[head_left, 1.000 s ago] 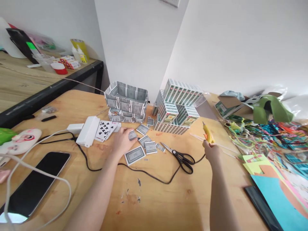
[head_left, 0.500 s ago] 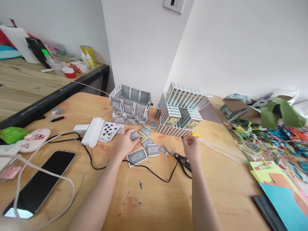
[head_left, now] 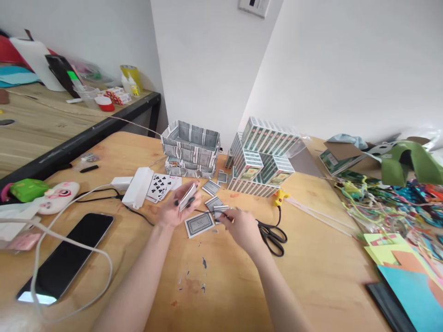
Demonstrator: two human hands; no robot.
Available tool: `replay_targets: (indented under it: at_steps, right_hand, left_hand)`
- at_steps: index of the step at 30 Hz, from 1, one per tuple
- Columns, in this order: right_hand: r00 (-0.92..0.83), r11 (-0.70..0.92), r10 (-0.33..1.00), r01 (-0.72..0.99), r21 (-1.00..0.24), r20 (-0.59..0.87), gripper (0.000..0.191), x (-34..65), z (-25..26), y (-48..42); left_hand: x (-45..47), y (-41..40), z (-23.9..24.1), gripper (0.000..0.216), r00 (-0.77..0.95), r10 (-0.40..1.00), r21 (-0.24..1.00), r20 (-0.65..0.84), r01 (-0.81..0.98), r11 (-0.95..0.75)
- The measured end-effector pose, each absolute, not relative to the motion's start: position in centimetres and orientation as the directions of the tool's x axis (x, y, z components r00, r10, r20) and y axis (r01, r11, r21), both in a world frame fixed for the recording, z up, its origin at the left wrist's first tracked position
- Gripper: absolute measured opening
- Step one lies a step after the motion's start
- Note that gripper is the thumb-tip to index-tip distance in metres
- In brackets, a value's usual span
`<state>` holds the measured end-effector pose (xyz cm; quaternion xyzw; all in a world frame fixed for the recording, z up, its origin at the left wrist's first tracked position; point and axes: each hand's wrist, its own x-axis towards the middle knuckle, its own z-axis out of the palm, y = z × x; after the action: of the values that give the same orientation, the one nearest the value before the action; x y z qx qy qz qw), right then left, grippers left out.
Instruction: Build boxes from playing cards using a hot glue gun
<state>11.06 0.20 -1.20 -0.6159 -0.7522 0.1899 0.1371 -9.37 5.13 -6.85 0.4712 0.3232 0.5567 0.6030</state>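
My left hand [head_left: 169,212] is raised over the table, thumb and fingers closed on a small playing card piece [head_left: 187,197] tilted nearly on edge. To its right, my right hand [head_left: 244,229] pinches a black cord [head_left: 207,211] above the loose cards. Patterned card pieces [head_left: 212,187] and a larger card lying back up [head_left: 200,224] are on the tabletop between and behind the hands. Black-handled scissors [head_left: 273,237] lie right of my right hand, their blades partly hidden by it. Beyond them is a yellow glue gun [head_left: 281,197] with a black cord.
An open box made of cards [head_left: 190,154] stands at the back, beside stacked green-and-white card boxes [head_left: 254,163]. Face-up cards [head_left: 159,185] lie by a white power adapter [head_left: 138,188]. A phone [head_left: 69,253] and white cable are left; coloured paper [head_left: 411,290] and tangled strings are right.
My right hand has moved left from beside the card boxes, uncovering the glue gun, and lifted the black cord off the table. My left hand has turned the card piece up on edge.
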Motion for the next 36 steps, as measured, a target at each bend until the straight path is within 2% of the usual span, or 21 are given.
replay_targets:
  at_steps: [3, 5, 6, 9, 13, 16, 18, 21, 24, 25, 27, 30, 33, 36]
  right_hand:
    - [-0.084, 0.128, 0.99, 0.859, -0.495, 0.11, 0.02, 11.4, -0.1, 3.1]
    - [-0.024, 0.157, 0.97, 0.822, -0.547, 0.242, 0.02, 11.2, -0.1, 4.9]
    - [-0.015, 0.184, 0.955, 0.813, -0.553, 0.295, 0.023, 11.0, -0.4, 5.7]
    - [-0.081, 0.28, 0.919, 0.824, -0.493, 0.386, 0.03, 10.6, -2.2, 7.4]
    - [-0.204, 0.382, 0.892, 0.818, -0.43, 0.404, 0.033, 11.4, -6.1, 8.0]
    - [-0.199, 0.392, 0.895, 0.779, -0.49, 0.399, 0.033, 12.7, -8.6, 7.8]
    - [-0.183, 0.408, 0.89, 0.727, -0.552, 0.416, 0.035, 13.4, -9.4, 7.4]
    - [-0.077, 0.393, 0.885, 0.653, -0.648, 0.459, 0.036, 13.8, -9.8, 6.3]
    - [0.115, 0.293, 0.896, 0.574, -0.765, 0.43, 0.031, 13.4, -9.9, 4.5]
    - [0.133, 0.274, 0.903, 0.556, -0.784, 0.409, 0.029, 13.2, -10.0, 3.9]
    - [0.032, 0.308, 0.919, 0.564, -0.766, 0.393, 0.03, 12.7, -10.0, 2.9]
    - [-0.176, 0.392, 0.914, 0.617, -0.682, 0.366, 0.043, 12.1, -10.0, 2.1]
    - [-0.143, 0.33, 0.937, 0.663, -0.672, 0.319, 0.047, 11.9, -10.0, 2.1]
    - [-0.054, 0.261, 0.954, 0.634, -0.728, 0.295, 0.041, 11.9, -10.2, 2.3]
  left_hand:
    - [-9.5, 4.5, -7.2, 0.075, 0.522, 0.824, 0.803, 0.22, -0.577, 0.151]
    - [-9.2, 4.5, -7.5, 0.07, 0.648, 0.714, 0.747, 0.267, -0.607, 0.272]
    - [-9.1, 4.6, -7.5, 0.068, 0.658, 0.709, 0.726, 0.254, -0.614, 0.31]
    - [-9.1, 5.3, -7.2, 0.063, 0.539, 0.836, 0.681, 0.105, -0.651, 0.334]
    - [-9.7, 6.7, -7.2, 0.043, 0.189, 0.98, 0.691, -0.067, -0.7, 0.182]
    - [-10.1, 7.6, -7.8, 0.035, -0.05, 0.987, 0.76, -0.156, -0.643, 0.088]
    - [-10.1, 7.8, -8.1, 0.038, -0.136, 0.974, 0.815, -0.18, -0.575, 0.07]
    - [-9.9, 7.6, -8.1, 0.048, -0.11, 0.979, 0.875, -0.17, -0.475, 0.099]
    - [-9.2, 7.1, -7.8, 0.051, 0.05, 0.985, 0.904, -0.166, -0.391, 0.172]
    - [-8.9, 6.9, -7.7, 0.051, 0.099, 0.983, 0.916, -0.155, -0.36, 0.18]
    - [-8.1, 6.6, -7.8, 0.051, 0.168, 0.979, 0.941, -0.112, -0.298, 0.159]
    - [-6.9, 6.1, -8.3, 0.056, 0.24, 0.967, 0.964, -0.083, -0.228, 0.14]
    - [-6.1, 5.9, -8.9, 0.059, 0.242, 0.968, 0.986, -0.06, -0.135, 0.094]
    - [-5.8, 5.8, -9.3, 0.055, 0.166, 0.986, 0.999, -0.009, -0.037, 0.015]
